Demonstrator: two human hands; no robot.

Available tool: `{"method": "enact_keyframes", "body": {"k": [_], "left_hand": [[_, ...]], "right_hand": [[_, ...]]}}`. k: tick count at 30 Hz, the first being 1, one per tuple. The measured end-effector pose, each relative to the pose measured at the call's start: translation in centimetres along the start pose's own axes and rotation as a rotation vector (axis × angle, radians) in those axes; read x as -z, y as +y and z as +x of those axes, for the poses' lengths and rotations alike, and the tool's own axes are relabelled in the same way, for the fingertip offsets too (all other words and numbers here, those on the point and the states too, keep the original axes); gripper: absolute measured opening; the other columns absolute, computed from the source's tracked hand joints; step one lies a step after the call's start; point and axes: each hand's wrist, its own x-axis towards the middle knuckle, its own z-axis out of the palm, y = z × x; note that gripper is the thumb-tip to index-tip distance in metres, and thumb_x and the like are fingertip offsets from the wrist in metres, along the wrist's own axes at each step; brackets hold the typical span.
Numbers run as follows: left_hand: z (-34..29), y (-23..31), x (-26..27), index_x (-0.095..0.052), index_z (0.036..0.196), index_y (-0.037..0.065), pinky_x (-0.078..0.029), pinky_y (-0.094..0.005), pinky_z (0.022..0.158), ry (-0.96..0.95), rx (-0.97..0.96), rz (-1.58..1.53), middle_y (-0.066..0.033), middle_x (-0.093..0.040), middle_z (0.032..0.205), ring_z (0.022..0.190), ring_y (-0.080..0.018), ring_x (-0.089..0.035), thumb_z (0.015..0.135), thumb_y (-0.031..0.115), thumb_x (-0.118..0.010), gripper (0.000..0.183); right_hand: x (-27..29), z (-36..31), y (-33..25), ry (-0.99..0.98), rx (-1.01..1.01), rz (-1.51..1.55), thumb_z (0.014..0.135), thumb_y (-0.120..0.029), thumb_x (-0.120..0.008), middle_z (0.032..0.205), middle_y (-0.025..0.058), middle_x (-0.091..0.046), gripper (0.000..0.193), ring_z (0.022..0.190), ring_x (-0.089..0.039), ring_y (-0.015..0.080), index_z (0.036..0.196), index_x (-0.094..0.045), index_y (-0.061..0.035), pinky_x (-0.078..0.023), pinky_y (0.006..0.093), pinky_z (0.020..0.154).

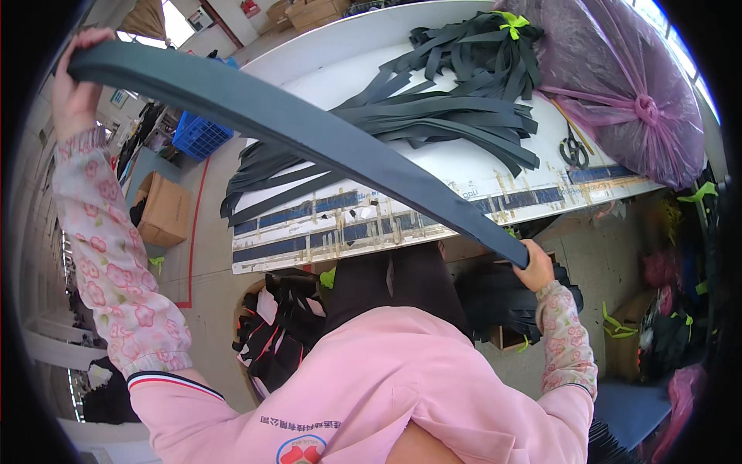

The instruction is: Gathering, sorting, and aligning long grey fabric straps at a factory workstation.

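Note:
A long stack of dark grey-green fabric strips (301,135) is stretched taut between my two hands, slanting across the view above the table. My left hand (76,85), raised at the upper left, is closed round one end. At the lower right, just off the table's front edge, my right hand (536,267) grips the other end. Beneath the stretched stack, a loose pile of similar strips (433,116) lies fanned out on the white table (340,73). Another heap of strips (495,58), tied with a bright yellow-green band (512,25), lies at the back.
A knotted pink plastic bag (626,85) fills the table's right end, with black scissors (573,148) beside it. Worn tape covers the front edge. Below stand a box of dark scraps (282,325) and more dark strips (495,298). A blue crate (201,135) and cardboard box (164,209) are left.

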Motion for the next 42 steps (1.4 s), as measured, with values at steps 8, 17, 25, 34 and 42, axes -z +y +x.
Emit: {"method": "enact_keyframes", "body": {"k": [8, 17, 25, 34, 42], "left_hand": [[-21.1, 1.2, 18.5, -0.049, 0.092, 0.002, -0.044, -0.0331, 0.077, 0.489, -0.424, 0.119, -0.0042, -0.046, 0.082, 0.076, -0.0167, -0.046, 0.092, 0.002, -0.060, 0.012], [-34.6, -16.3, 32.1, -0.050, 0.087, 0.009, -0.044, -0.0305, 0.075, 0.761, -0.566, 0.020, -0.0003, -0.048, 0.079, 0.073, -0.0137, -0.046, 0.099, 0.019, -0.060, 0.019], [-41.2, -28.6, 39.8, -0.051, 0.091, 0.009, -0.045, -0.0324, 0.077, 1.008, -0.590, -0.201, 0.0005, -0.049, 0.082, 0.074, -0.0137, -0.047, 0.099, 0.019, -0.060, 0.015], [-40.0, -29.8, 38.6, -0.049, 0.089, 0.013, -0.042, -0.0330, 0.073, 1.015, -0.626, -0.234, 0.0020, -0.046, 0.078, 0.071, -0.0132, -0.046, 0.095, 0.016, -0.064, 0.016], [-42.2, -28.9, 37.4, -0.051, 0.092, 0.011, -0.042, -0.0331, 0.073, 0.880, -0.690, -0.311, 0.0011, -0.046, 0.077, 0.070, -0.0147, -0.047, 0.091, 0.013, -0.064, 0.013]], "right_hand": [[8.2, 7.7, 2.6, -0.233, 0.108, -0.472, 0.064, -0.011, -0.082, 0.094, 0.0144, -0.067, 0.047, 0.091, -0.066, 0.0359, 0.106, -0.060, -0.0092, -0.053, 0.0438, 0.080], [9.8, 16.6, 3.1, -0.334, 0.188, -0.792, 0.065, -0.010, -0.082, 0.089, 0.0154, -0.066, 0.040, 0.088, -0.065, 0.0372, 0.098, -0.059, -0.0100, -0.052, 0.0466, 0.077], [4.8, 19.5, 7.8, -0.545, 0.066, -1.233, 0.076, -0.015, -0.074, 0.109, 0.0075, -0.065, 0.039, 0.111, -0.062, 0.0276, 0.111, -0.058, -0.0137, -0.040, 0.0495, 0.102], [-1.1, 25.8, -15.7, -0.542, 0.181, -0.440, 0.078, -0.011, -0.080, 0.110, 0.0102, -0.069, 0.053, 0.097, -0.066, 0.0241, 0.126, -0.058, -0.0051, -0.051, 0.0404, 0.090], [-31.6, 22.5, -43.6, -1.037, 0.498, 0.369, 0.087, -0.012, -0.075, 0.105, 0.0134, -0.069, 0.046, 0.097, -0.065, 0.0181, 0.128, -0.057, -0.0036, -0.052, 0.0311, 0.078]]}}
